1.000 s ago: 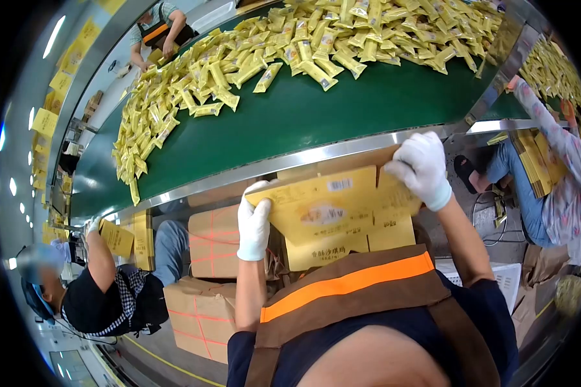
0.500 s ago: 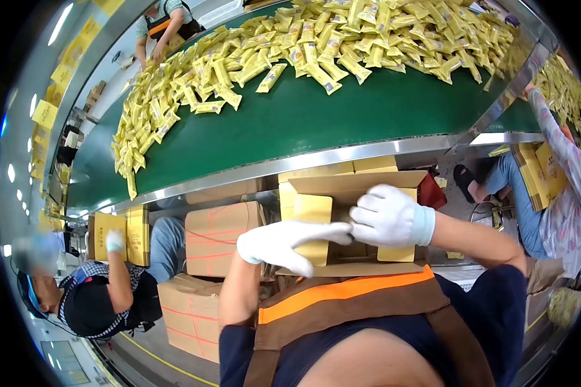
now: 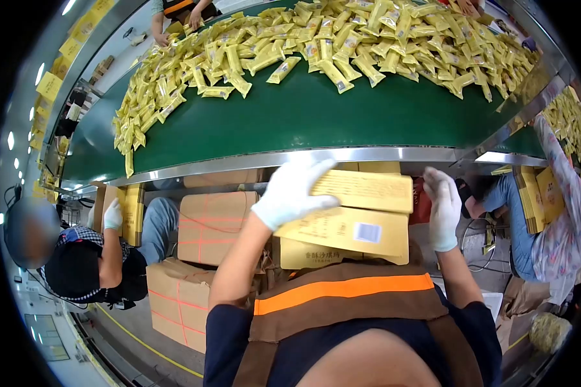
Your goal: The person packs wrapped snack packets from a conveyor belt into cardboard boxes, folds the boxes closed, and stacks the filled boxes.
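A yellow cardboard carton (image 3: 368, 191) with printed text and a barcode label is in front of my chest, its flaps folded over. My left hand (image 3: 294, 197), in a white glove, is at the carton's left end. Its thumb reaches over the panel, and the fingers are stretched apart from it near the far edge, slightly blurred. Off the carton's right side is my right hand (image 3: 444, 209), also gloved, raised with fingers extended and nothing in it. Below the upper panels shows another yellow printed panel (image 3: 310, 255); whether it is a separate carton I cannot tell.
Many yellow wrapped packets (image 3: 342, 45) are heaped on the green conveyor belt (image 3: 271, 122), behind its metal edge (image 3: 368, 154). Strapped brown boxes (image 3: 213, 226) stand at left. Co-workers sit on both sides with yellow cartons (image 3: 133, 213); another person's hands (image 3: 197, 16) reach the far packets.
The carton's raised flaps are now folded over, showing printed panels and a barcode. My left hand has moved up at the left end; my right hand has drawn away to the right.
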The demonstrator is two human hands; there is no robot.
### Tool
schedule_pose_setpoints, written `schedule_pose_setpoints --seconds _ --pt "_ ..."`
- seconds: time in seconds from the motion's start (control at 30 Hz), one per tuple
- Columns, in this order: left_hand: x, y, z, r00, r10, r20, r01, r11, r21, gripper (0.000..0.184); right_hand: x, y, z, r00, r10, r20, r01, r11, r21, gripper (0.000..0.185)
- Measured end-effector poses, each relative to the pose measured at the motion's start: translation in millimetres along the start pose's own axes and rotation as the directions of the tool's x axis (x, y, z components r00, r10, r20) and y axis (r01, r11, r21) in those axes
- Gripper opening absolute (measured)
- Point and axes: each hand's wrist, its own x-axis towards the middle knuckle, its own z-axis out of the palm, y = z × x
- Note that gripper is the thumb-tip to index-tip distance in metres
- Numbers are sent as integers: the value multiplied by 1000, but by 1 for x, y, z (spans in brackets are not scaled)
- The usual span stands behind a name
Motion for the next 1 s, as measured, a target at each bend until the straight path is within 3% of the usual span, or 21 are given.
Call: schedule_pose_setpoints --seconds 0.03,0.1,0.17,0.2,0.27,0.33,0.37,0.4,0.43,0.47,0.53,0.57,0.63,0.67,0.73,0.77,0.8,0.87,0.9,0.93,1.0 --pt "-14 -12 -4 998 -62 -27 61 997 -40 66 1 35 -28 980 71 186 2 931 -364 32" --pt "-38 -32 -13 987 -139 -80 121 973 -198 61 -38 119 -50 873 399 282 -280 882 -380 36" --pt "-54 -44 -13 973 -154 -170 92 941 -327 58 -56 90 -22 851 353 389 -386 923 7 47" --pt "-62 -44 -2 917 -258 -304 90 876 -474 56 -65 74 -7 835 328 441 -444 876 190 53" --pt "-74 -39 32 718 -489 -496 -4 709 -705 52 -35 20 3 748 256 612 -362 931 53 48" --pt "-89 -45 90 735 -606 -303 -77 369 -926 58 -18 -58 23 641 290 711 -318 943 -98 39" --pt "-94 -41 123 780 -560 -279 -172 236 -956 62 -4 -83 30 562 162 811 94 962 -257 35" --pt "-97 -63 164 827 -484 -286 149 679 -719 62 8 -96 36 424 87 901 507 802 -316 31" --pt "-101 -86 204 867 -404 -291 354 911 -210 64 11 -99 43 265 87 960 752 605 -262 25" --pt "-90 -50 182 837 -531 -131 521 847 -101 60 6 -99 50 170 213 962 819 513 -258 24" --pt "-81 -25 154 901 -428 -70 431 866 253 54 -10 -88 62 20 477 879 925 324 -197 21" --pt "-83 -34 145 883 -422 -207 438 898 39 53 -18 -66 61 -14 447 894 936 321 -146 21" --pt "-64 -36 98 736 -447 -509 320 892 -321 43 -26 -53 77 -12 455 890 936 318 -150 23" --pt "-46 -16 56 749 -503 -432 230 809 -541 49 -28 -53 87 -13 459 888 937 315 -149 24" --pt "-16 24 10 885 -319 -339 145 881 -451 53 -33 -64 102 -25 480 877 941 308 -141 25" --pt "-11 30 17 933 -257 -251 200 952 -232 55 -33 -69 107 -31 486 873 943 303 -135 27" --pt "-5 38 28 965 -217 -149 220 976 2 58 -30 -71 105 57 397 916 903 370 -217 29" --pt "0 41 36 924 -377 67 363 918 160 59 -13 -71 90 252 229 940 788 515 -336 36" --pt "-1 39 37 926 -375 38 369 924 104 58 -6 -60 77 419 57 906 868 269 -418 45" --pt "-5 38 41 926 -377 15 376 925 43 57 -6 -50 66 554 32 832 830 55 -554 50" --pt "-11 29 48 949 -301 -95 295 953 -71 58 -11 -42 53 687 112 718 703 143 -696 59"
